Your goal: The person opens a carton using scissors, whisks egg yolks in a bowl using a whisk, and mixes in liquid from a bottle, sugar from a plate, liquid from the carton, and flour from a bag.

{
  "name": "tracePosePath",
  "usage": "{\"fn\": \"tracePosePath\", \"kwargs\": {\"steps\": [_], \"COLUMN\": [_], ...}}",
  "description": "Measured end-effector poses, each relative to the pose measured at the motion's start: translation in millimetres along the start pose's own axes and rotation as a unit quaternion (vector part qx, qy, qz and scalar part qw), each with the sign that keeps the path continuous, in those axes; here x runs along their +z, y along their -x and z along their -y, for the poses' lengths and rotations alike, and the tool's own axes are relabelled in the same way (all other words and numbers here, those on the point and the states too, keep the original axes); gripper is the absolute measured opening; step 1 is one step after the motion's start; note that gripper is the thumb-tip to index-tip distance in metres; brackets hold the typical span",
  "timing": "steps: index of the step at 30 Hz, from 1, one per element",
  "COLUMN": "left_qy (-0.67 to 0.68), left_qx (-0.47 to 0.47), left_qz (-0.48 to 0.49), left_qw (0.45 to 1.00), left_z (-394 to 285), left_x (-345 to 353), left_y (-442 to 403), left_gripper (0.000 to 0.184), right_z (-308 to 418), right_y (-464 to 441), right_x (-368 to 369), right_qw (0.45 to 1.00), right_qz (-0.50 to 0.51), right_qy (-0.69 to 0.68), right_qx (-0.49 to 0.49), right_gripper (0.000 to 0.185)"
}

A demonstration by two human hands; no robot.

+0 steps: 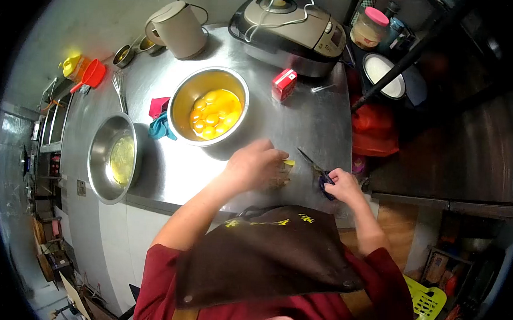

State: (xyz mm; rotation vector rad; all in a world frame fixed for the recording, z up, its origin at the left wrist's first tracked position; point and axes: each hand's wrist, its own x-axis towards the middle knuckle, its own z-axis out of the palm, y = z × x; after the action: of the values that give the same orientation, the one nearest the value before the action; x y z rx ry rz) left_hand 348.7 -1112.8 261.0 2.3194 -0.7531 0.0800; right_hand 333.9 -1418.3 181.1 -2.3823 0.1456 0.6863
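Note:
Scissors with dark handles (327, 186) are in my right hand (342, 185), their blades pointing up and left over the metal table. My left hand (255, 163) is to their left, fingers bent down over a small packet (283, 171) with a yellow edge; blur hides part of it. Beyond my left hand a steel bowl (181, 91) holds several egg yolks (215, 115). Farther left, a second steel bowl (96, 167) contains a clear yellowish liquid (122, 160). A red carton (284, 85) stands behind the scissors.
At the back are a kettle (179, 31) and a rice cooker (291, 30). A whisk (120, 91), a teal cloth (162, 127) and a red scoop (92, 74) lie at the left. A dark rack bar (410, 55) crosses the right side, near a white-filled container (384, 76).

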Motion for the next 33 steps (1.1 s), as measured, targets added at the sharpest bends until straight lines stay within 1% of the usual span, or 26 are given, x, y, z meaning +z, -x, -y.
{"fn": "tracePosePath", "kwargs": {"steps": [1,2,3,4,5,6,7,9,10,11,13,17,20,24,26,27,29,32,33], "left_qy": [0.011,0.012,0.002,-0.009,-0.009,0.000,0.009,0.013,0.015,0.014,0.021,0.018,0.022,0.021,0.021,0.030,0.039,0.034,0.032], "left_qx": [-0.014,-0.015,0.006,0.027,0.027,0.023,0.020,0.022,0.019,0.020,0.026,0.038,0.033,0.040,0.041,0.039,0.039,0.052,0.027], "left_qz": [0.006,0.007,0.001,-0.005,-0.005,-0.007,-0.009,-0.009,-0.013,-0.012,-0.028,-0.052,-0.034,-0.042,-0.045,-0.042,-0.037,-0.007,0.017], "left_qw": [1.000,1.000,1.000,1.000,1.000,1.000,1.000,1.000,1.000,1.000,0.999,0.998,0.999,0.998,0.998,0.998,0.998,0.998,0.999], "left_z": [0,0,1,3,2,0,-1,1,2,2,2,-1,-4,-1,-1,0,0,0,-3], "left_x": [1,3,4,4,4,2,1,3,4,5,5,5,4,5,6,5,5,2,-3], "left_y": [0,0,-2,-3,-5,-7,-8,-8,-7,-7,-5,-4,-4,-4,-4,-4,-5,-7,-8], "left_gripper": [0.025,0.025,0.023,0.022,0.022,0.021,0.021,0.021,0.020,0.020,0.019,0.012,0.015,0.013,0.013,0.012,0.012,0.008,0.008], "right_z": [-16,-30,-29,-18,0,11,15,20,27,32,45,68,78,72,72,76,88,92,92], "right_y": [-3,-3,1,11,25,35,37,38,39,39,36,34,34,28,27,26,25,18,18], "right_x": [-7,-16,-26,-38,-53,-63,-68,-75,-75,-75,-74,-72,-76,-81,-81,-82,-80,-60,-60], "right_qw": [0.995,0.990,0.983,0.983,0.992,0.981,0.981,0.932,0.922,0.922,0.905,0.893,0.887,0.888,0.872,0.872,0.838,0.824,0.825], "right_qz": [0.056,0.080,0.105,0.106,0.071,0.034,0.032,-0.002,-0.027,-0.028,-0.049,-0.032,-0.003,0.027,-0.006,-0.006,-0.086,-0.093,-0.094], "right_qy": [-0.083,-0.116,-0.148,-0.147,-0.030,0.087,0.086,0.177,0.181,0.180,0.188,0.202,0.228,0.256,0.253,0.253,0.240,0.255,0.253], "right_qx": [-0.011,-0.022,-0.033,-0.033,-0.104,-0.172,-0.170,-0.317,-0.342,-0.342,-0.378,-0.402,-0.400,-0.382,-0.420,-0.419,-0.483,-0.497,-0.497], "right_gripper": [0.048,0.053,0.059,0.059,0.064,0.069,0.069,0.080,0.082,0.082,0.081,0.075,0.070,0.072,0.069,0.069,0.068,0.069,0.069]}}
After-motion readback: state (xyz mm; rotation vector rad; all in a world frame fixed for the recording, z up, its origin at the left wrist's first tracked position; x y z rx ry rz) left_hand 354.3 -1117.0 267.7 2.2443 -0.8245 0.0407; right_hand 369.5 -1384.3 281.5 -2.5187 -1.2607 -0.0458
